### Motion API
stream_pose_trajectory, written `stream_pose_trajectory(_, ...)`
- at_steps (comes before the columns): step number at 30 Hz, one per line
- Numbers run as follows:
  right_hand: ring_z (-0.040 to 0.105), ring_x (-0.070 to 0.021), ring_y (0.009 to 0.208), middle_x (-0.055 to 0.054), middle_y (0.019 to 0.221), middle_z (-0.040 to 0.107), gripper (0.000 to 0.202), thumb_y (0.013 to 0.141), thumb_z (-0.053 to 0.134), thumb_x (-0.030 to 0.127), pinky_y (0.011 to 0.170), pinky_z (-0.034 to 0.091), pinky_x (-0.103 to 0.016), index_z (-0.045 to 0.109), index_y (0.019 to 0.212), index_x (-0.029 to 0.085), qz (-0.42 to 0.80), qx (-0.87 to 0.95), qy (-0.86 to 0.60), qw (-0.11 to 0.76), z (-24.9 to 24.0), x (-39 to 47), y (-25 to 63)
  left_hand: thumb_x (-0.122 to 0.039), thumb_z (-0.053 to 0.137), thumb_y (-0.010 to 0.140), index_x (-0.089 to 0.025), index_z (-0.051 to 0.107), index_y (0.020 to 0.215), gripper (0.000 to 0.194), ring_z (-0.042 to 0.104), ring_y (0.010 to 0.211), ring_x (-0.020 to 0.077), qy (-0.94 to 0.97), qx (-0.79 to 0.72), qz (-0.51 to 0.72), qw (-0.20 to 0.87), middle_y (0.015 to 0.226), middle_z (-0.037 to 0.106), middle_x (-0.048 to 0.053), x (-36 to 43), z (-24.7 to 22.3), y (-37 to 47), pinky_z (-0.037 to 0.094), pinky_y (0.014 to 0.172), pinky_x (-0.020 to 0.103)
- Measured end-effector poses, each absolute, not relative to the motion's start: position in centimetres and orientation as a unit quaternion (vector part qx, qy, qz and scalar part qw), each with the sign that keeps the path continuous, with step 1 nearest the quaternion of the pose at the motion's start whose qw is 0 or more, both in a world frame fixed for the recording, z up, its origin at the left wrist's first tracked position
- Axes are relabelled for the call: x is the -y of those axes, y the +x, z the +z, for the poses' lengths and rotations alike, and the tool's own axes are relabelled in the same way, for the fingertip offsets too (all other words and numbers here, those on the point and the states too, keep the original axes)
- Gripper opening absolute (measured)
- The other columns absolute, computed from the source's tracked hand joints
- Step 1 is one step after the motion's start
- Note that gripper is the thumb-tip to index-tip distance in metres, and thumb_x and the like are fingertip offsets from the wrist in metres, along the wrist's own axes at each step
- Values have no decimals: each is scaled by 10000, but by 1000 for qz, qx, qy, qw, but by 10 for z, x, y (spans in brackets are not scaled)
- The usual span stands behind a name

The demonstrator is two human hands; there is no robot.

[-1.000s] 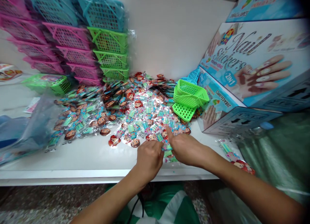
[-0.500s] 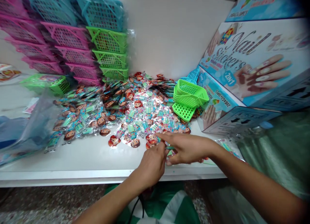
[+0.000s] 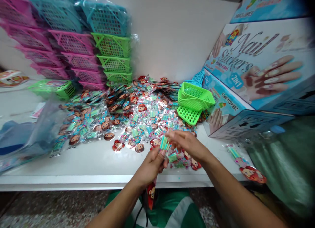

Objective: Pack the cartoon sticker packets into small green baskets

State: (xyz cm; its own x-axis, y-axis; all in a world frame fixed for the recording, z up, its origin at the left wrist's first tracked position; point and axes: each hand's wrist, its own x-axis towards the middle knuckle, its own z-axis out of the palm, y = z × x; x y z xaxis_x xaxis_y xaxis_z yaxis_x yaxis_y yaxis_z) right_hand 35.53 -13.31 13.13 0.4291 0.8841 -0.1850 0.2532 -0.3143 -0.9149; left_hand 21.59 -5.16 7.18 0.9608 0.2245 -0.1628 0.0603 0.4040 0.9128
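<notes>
My left hand is closed around a small clear packet with green striped sticks inside. Below that hand hangs its red-haired doll-head end. My right hand is at the packet's upper right edge, fingers a little bent and apart; whether they touch it is hard to see. Under and beside my right hand lie several similar packets with green sticks and red-haired heads. Just beyond both hands spreads a big heap of doll-head packets.
Stacked pink baskets, blue baskets and green baskets stand at the back left. Nested green baskets sit beside nail-sticker boxes on the right. A clear plastic bag lies left. One packet overhangs the right edge.
My left hand has moved slightly down and left, and its packet now shows upright. My right hand has drawn back from over the left hand, its fingers bending.
</notes>
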Motion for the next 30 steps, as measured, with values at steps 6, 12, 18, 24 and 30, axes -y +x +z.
stream_pose_trajectory(6,504,-117,614,2,664,573,284,770,600,412,551,395,-222,659,832,141,371,352,-710,484,108,153,354,-459,417,891,-188,423,943,276,281,452,42,548,-149,59,821,614,453,-64,54,69,216,183,423,190)
stream_pose_trajectory(12,458,-100,554,42,595,499,116,770,531,251,526,375,-215,560,682,180,281,384,-744,469,115,153,343,-431,405,902,-186,435,977,258,287,458,42,534,-164,74,826,638,486,-49,60,70,219,170,429,200)
stream_pose_trajectory(18,546,-130,646,3,717,602,162,789,538,305,576,423,-231,625,793,169,305,355,-730,498,119,153,335,-430,416,901,-186,448,968,256,297,464,39,538,-154,74,825,628,472,-51,61,73,218,173,433,200)
stream_pose_trajectory(24,546,-130,636,0,692,611,176,798,547,312,589,416,-236,632,765,162,309,369,-714,509,114,154,338,-430,419,901,-190,446,948,246,290,448,34,547,-150,69,820,622,485,-54,60,71,218,169,427,199)
stream_pose_trajectory(30,512,-97,539,38,643,558,39,772,504,202,525,398,-214,534,756,184,290,367,-738,485,114,152,335,-440,406,901,-181,450,950,267,283,447,42,529,-157,81,830,611,485,-46,64,73,221,160,428,216)
